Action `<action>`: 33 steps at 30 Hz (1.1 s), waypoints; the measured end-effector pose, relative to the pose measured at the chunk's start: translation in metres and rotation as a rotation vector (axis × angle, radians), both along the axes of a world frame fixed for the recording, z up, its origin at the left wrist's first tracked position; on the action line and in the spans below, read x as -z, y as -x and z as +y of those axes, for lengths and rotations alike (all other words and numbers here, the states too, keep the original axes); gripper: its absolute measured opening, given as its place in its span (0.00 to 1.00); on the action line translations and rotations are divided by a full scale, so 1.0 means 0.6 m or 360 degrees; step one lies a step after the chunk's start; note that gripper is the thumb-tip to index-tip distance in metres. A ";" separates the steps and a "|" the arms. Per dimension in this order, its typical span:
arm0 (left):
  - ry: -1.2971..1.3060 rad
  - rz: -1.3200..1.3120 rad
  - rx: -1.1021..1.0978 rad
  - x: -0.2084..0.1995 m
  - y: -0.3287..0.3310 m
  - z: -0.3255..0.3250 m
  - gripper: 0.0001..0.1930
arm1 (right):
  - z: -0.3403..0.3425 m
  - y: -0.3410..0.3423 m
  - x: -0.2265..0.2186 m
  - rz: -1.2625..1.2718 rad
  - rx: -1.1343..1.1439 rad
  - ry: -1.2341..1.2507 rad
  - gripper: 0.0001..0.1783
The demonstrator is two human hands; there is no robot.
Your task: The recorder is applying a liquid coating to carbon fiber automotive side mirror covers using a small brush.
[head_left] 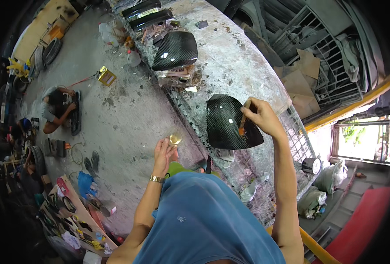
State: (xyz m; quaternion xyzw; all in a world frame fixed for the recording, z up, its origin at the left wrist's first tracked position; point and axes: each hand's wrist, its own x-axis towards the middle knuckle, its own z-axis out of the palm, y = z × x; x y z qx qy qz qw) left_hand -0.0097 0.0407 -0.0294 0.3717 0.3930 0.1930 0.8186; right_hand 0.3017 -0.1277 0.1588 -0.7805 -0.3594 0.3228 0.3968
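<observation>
My right hand (261, 115) is closed round the handle of a paint brush (242, 125). The orange-brown bristles touch the glossy surface of a black carbon-fibre panel (223, 121), which is curved and has a woven pattern. My left hand (162, 154) holds a small clear cup (174, 139) with pale yellow liquid in it, off to the left of the panel. Farther off on the same worktop, a second carbon-fibre panel (176, 49) rests raised on a box (177, 75).
The stained worktop (234, 57) carries more dark parts (146, 15) at its far end. On the floor at left, a person (56, 108) crouches over a long black part beside a yellow can (106, 76). A tin (311, 166) and plastic sacks (331, 177) are at right.
</observation>
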 end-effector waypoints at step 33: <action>0.0142 -0.0013 0.0115 0.035 -0.024 0.110 0.17 | 0.166 0.046 0.026 -0.0288 -0.0154 0.0303 0.08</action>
